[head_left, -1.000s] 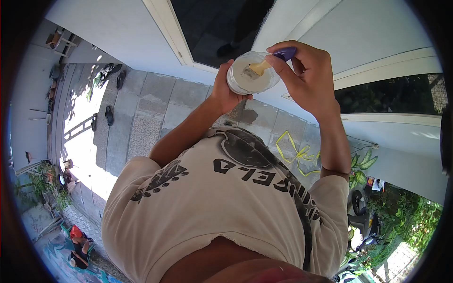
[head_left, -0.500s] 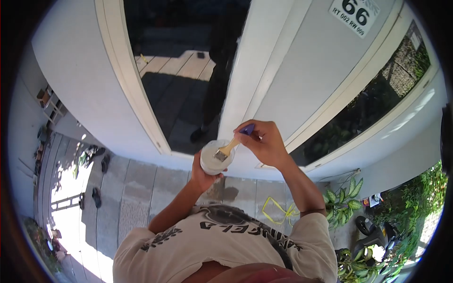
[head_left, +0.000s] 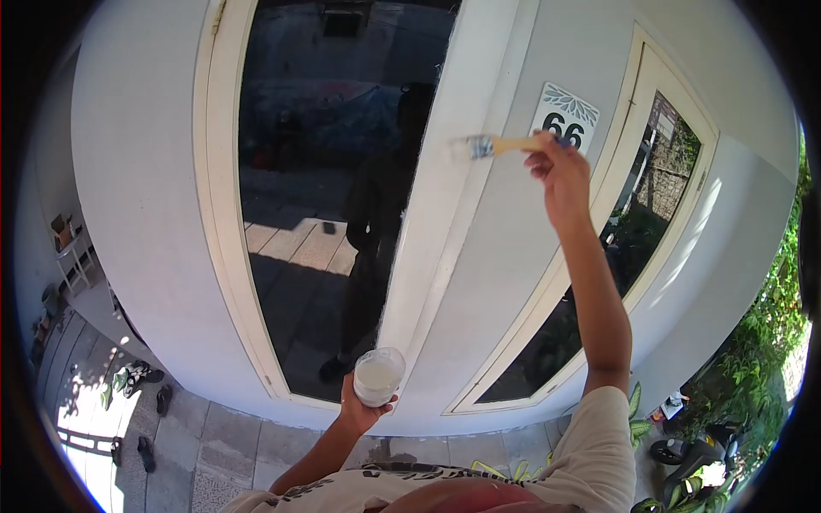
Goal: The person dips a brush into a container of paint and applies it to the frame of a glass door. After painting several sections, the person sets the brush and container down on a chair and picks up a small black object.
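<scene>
My right hand is raised and closed around the handle of a paintbrush, with its bristles pointing left. The pale bristle tip is at the white frame post beside the dark glass; whether it touches is hard to tell. Low in front of me, my left hand grips a clear plastic container of white paint from the side, its mouth facing up. A house number plate reading 66 is on the wall just behind my right hand.
Dark window glass in a cream frame stands left of the post. A narrower window is to the right. Several shoes lie on the paved floor at lower left. Plants and a motorbike are at lower right.
The paintbrush has left the container; my right hand has lifted it up to the post. My left hand still holds the container, now lower in view. The camera has tilted upward.
</scene>
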### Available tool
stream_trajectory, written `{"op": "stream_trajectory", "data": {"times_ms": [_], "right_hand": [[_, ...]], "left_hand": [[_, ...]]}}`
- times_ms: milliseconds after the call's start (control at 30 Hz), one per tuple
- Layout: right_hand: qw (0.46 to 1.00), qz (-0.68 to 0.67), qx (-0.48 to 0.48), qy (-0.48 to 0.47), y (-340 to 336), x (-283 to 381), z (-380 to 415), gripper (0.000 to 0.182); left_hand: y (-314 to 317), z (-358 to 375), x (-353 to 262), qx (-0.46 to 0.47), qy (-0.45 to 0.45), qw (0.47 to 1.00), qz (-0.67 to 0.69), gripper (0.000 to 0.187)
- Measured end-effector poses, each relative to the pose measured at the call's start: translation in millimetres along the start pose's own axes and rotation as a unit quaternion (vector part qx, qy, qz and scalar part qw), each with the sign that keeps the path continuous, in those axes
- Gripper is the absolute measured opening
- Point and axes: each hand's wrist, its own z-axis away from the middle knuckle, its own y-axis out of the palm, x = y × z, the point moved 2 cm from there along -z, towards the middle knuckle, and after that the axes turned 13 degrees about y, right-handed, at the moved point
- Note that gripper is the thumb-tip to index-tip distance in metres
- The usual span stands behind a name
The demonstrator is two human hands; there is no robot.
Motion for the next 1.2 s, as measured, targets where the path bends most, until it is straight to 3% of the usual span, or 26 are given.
{"op": "stream_trajectory", "data": {"times_ms": [100, 167, 233, 300, 333, 400, 500, 600, 667, 700, 767, 800, 933, 1000, 1033, 1100, 1133, 1200], "right_hand": [[0.956, 0.129, -0.064, -0.256, 13, 105, -61, 0.025], [0.916, 0.160, -0.057, -0.363, 27, 153, -96, 0.019], [0.887, 0.187, -0.063, -0.418, 34, 192, -136, 0.020], [0.819, 0.304, -0.113, -0.474, 55, 215, -135, 0.021], [0.819, 0.304, -0.112, -0.473, 59, 220, -140, 0.021], [0.715, 0.383, -0.094, -0.578, 69, 225, -143, 0.019], [0.677, 0.445, -0.032, -0.585, 69, 210, -138, 0.016], [0.691, 0.501, -0.012, -0.521, 70, 191, -95, 0.014], [0.708, 0.538, 0.080, -0.449, 69, 188, -85, 0.013], [0.709, 0.538, 0.081, -0.448, 68, 192, -93, 0.013], [0.797, 0.465, 0.096, -0.372, 66, 209, -128, 0.013], [0.763, 0.494, 0.059, -0.413, 71, 224, -137, 0.014], [0.748, 0.482, -0.022, -0.456, 87, 263, -176, 0.017], [0.711, 0.494, -0.107, -0.488, 96, 267, -168, 0.018], [0.711, 0.495, -0.107, -0.487, 96, 262, -166, 0.018], [0.641, 0.437, -0.046, -0.629, 99, 250, -154, 0.016], [0.641, 0.439, -0.046, -0.628, 96, 241, -150, 0.016], [0.574, 0.525, -0.037, -0.627, 97, 213, -124, 0.014]], "left_hand": [[-3, -3, 0, 0.028, 0.006, 1.000, 0.006, 0.061], [-2, -5, -3, 0.030, 0.005, 1.000, 0.002, 0.063], [-2, -6, -4, 0.027, 0.000, 1.000, 0.000, 0.064], [-2, -10, -9, 0.008, -0.012, 1.000, 0.013, 0.066], [-2, -11, -12, 0.008, -0.013, 1.000, 0.013, 0.066], [-3, -13, -16, 0.010, -0.007, 1.000, 0.013, 0.067], [-7, -14, -22, 0.020, -0.002, 0.999, 0.029, 0.066], [-9, -13, -28, 0.004, 0.003, 1.000, 0.029, 0.066], [-10, -14, -32, 0.001, 0.001, 1.000, 0.025, 0.066], [-11, -14, -33, -0.004, -0.002, 1.000, 0.021, 0.065], [-12, -15, -35, -0.003, -0.001, 1.000, 0.024, 0.070], [-12, -16, -35, 0.001, 0.000, 1.000, 0.028, 0.074], [-13, -17, -35, 0.000, 0.011, 1.000, 0.029, 0.074], [-13, -14, -34, 0.009, 0.016, 0.999, 0.034, 0.065], [-14, -14, -33, 0.009, 0.015, 0.999, 0.035, 0.065], [-19, -15, -32, -0.003, 0.005, 0.999, 0.035, 0.065], [-19, -14, -31, -0.004, 0.003, 0.999, 0.036, 0.065], [-20, -14, -33, -0.010, 0.003, 1.000, 0.025, 0.074]]}}
